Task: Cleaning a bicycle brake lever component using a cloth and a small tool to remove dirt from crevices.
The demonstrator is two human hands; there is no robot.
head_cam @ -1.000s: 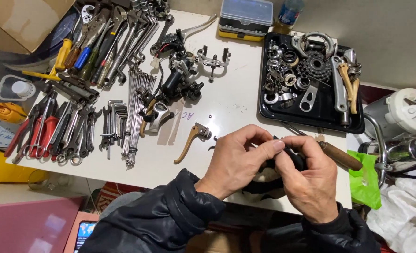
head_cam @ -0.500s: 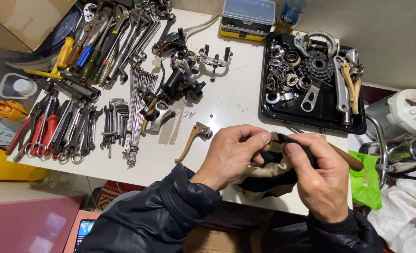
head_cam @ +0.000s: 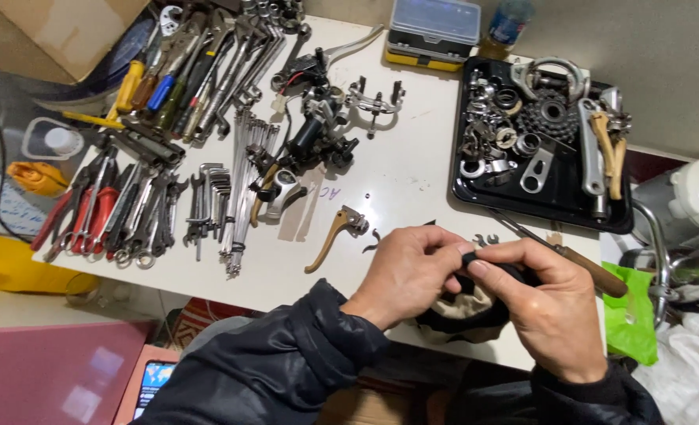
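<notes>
Black part (head_cam: 475, 261) pinched between both hands' (head_cam: 483, 295) curled fingertips.

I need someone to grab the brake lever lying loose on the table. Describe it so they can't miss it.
Start at the white table and find the row of wrenches left of centre. Just right of them, near the front edge and left of the left hand, lies the brake lever. It alone is a curved tan-gold lever with a silver clamp end.
</notes>
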